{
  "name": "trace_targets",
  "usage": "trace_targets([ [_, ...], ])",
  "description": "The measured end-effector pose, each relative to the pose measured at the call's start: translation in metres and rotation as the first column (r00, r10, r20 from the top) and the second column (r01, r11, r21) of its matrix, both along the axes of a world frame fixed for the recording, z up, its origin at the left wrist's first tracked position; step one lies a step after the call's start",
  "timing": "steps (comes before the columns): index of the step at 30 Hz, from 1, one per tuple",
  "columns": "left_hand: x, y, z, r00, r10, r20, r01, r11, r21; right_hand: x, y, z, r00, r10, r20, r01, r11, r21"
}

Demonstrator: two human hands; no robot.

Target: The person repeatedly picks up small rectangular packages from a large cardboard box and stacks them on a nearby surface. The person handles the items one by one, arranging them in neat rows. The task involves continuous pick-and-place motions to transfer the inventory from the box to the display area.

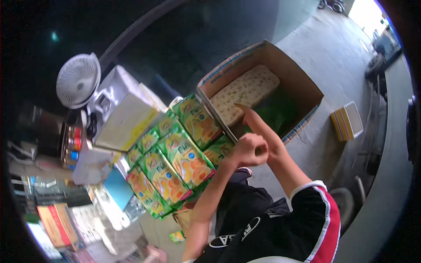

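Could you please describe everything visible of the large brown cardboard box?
The large brown cardboard box opens upward, with blue marking along its rim. Inside lie a cream, leaf-patterned oblong block and something green. The right hand reaches over its opening; contact is unclear. Green, fruit-printed packages sit beside its left wall. Its underside is hidden.

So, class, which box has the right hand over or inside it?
The big brown box, holding a patterned block: the right hand is there, while the small yellow box has no hand near it.
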State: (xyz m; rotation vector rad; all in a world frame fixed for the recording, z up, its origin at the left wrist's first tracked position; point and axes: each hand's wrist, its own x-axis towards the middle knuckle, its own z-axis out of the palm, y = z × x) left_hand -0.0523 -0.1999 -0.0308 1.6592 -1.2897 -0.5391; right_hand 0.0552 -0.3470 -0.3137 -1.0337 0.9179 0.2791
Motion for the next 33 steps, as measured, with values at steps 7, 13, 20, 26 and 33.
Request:
trace_targets([
  [7, 0.052, -0.049, -0.073, 0.394, 0.535, -0.748, -0.583, 0.774, 0.246, -0.005, 0.018, 0.007, 0.999, -0.001, 0.040, 0.003, 0.999, -0.052],
  [13, 0.049, -0.058, -0.095, 0.360, 0.714, -0.601, -0.806, 0.562, 0.185, -0.005, 0.034, 0.002, 0.999, 0.008, 0.047, -0.006, 0.999, -0.051],
  [20, 0.058, -0.050, -0.096, 0.227, 0.784, -0.578, -0.862, 0.438, 0.255, 0.008, 0.049, 0.002, 0.992, 0.063, 0.109, -0.065, 0.998, 0.017],
  [26, 0.057, -0.060, -0.113, 0.395, 0.892, -0.220, -0.869, 0.440, 0.227, -0.001, -0.002, 0.019, 0.965, 0.069, 0.254, -0.105, 0.986, 0.131],
  [33, 0.050, -0.054, -0.101, 0.421, 0.907, 0.018, -0.900, 0.420, -0.115, -0.018, -0.040, 0.127, 0.964, 0.125, 0.233, -0.165, 0.973, 0.163],
])
